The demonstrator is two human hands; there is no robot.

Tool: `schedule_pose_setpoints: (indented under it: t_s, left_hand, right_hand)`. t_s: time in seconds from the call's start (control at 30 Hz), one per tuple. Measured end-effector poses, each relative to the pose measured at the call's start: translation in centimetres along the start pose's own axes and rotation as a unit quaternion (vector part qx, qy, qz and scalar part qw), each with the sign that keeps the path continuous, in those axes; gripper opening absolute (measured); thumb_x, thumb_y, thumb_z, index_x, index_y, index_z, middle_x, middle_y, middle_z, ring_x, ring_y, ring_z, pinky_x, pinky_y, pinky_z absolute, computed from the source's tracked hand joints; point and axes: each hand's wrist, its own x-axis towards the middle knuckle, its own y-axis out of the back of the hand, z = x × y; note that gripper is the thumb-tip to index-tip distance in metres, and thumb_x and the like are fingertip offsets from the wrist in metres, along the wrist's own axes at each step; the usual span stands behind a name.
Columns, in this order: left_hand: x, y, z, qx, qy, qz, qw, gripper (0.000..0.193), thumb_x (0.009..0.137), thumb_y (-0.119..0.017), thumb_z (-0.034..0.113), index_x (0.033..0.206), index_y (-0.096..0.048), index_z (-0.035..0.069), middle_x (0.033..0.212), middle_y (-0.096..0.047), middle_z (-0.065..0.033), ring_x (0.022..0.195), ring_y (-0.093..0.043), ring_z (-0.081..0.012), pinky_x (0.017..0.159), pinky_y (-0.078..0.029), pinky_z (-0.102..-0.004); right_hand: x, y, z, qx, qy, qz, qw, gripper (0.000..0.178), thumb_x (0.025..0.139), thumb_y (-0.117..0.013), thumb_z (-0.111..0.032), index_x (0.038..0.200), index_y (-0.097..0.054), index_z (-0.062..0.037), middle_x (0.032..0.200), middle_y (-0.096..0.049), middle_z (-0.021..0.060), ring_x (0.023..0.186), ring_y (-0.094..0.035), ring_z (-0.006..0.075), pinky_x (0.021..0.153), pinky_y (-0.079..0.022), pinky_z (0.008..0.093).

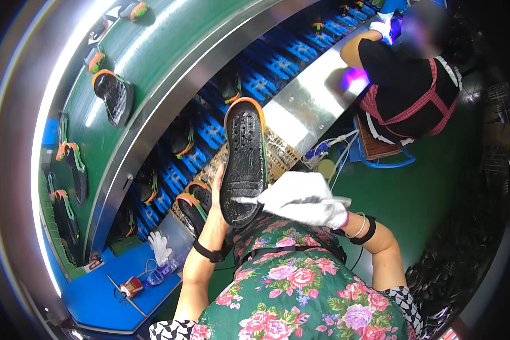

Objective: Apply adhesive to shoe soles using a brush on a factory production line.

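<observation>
A long black shoe sole (245,161) with small holes and an orange and green rim stands tilted in front of me, its toe end pointing away. My bare left hand (216,195) grips its left edge near the heel, with most of the fingers hidden behind it. In a white glove, my right hand (300,198) is closed around a slim white brush-like tool (245,200). The tool's tip lies against the heel area, which looks wet and shiny. Just left of my left hand, a pair of black shoes (191,211) with orange and green trim rests by the rack.
A green conveyor (153,48) carrying several shoe parts curves along the left. Beside it runs a rack with blue holders (209,133). A blue table (105,300) holds a white glove (160,247) and a bottle (158,275). A co-worker (408,90) sits at upper right.
</observation>
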Motion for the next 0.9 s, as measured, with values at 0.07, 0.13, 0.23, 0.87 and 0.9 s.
schedule_pose_setpoints:
  t_s: [0.07,0.13,0.23,0.87,0.9]
  left_hand:
    - [-0.4,-0.5,0.3,0.009,0.027,-0.045,0.999,0.092,0.096,-0.047,0.072,0.152,-0.042,-0.001,0.144,-0.051,-0.0352,0.125,-0.059,-0.0481,0.102,-0.052,-0.0623]
    - [-1.0,-3.2,0.0,-0.064,0.041,-0.069,0.995,0.104,0.088,-0.051,0.080,0.148,-0.045,-0.004,0.141,-0.053,-0.0357,0.123,-0.059,-0.0508,0.096,-0.053,-0.0682]
    - [-1.7,-3.1,0.1,-0.053,0.009,-0.098,0.994,0.100,0.088,-0.050,0.082,0.151,-0.045,0.004,0.144,-0.055,-0.0267,0.123,-0.059,-0.0518,0.099,-0.046,-0.0756]
    - [18.9,-23.2,22.0,-0.163,-0.173,-0.169,0.957,0.084,0.104,-0.040,0.064,0.156,-0.028,-0.001,0.154,-0.033,-0.0362,0.141,-0.039,-0.0502,0.109,-0.052,-0.0526]
    - [20.1,-23.6,21.7,-0.132,-0.192,-0.178,0.956,0.082,0.106,-0.039,0.060,0.155,-0.027,-0.004,0.154,-0.033,-0.0362,0.142,-0.038,-0.0490,0.110,-0.051,-0.0517]
  right_hand:
    - [0.6,1.1,-1.0,0.066,-0.040,0.091,0.993,0.011,0.082,-0.077,0.000,0.093,-0.078,0.0003,0.102,-0.077,0.0151,0.092,-0.074,0.0246,0.083,-0.058,0.0350]
    - [1.2,2.4,-2.0,0.173,-0.076,0.157,0.969,0.003,0.081,-0.073,0.004,0.084,-0.075,0.0035,0.097,-0.076,0.0162,0.089,-0.073,0.0266,0.078,-0.058,0.0360]
    - [0.1,3.9,-1.8,-0.171,0.144,0.161,0.961,0.011,0.079,-0.071,0.007,0.086,-0.074,-0.0014,0.097,-0.074,0.0153,0.085,-0.072,0.0251,0.073,-0.058,0.0348]
    - [-4.1,7.6,2.1,0.270,-0.170,0.386,0.866,0.017,0.086,-0.067,0.008,0.101,-0.075,0.0050,0.099,-0.077,0.0146,0.082,-0.072,0.0176,0.075,-0.058,0.0266]
    - [-4.3,8.1,2.2,0.248,-0.163,0.389,0.872,0.018,0.086,-0.065,0.008,0.101,-0.074,0.0057,0.100,-0.077,0.0150,0.081,-0.072,0.0172,0.075,-0.058,0.0263]
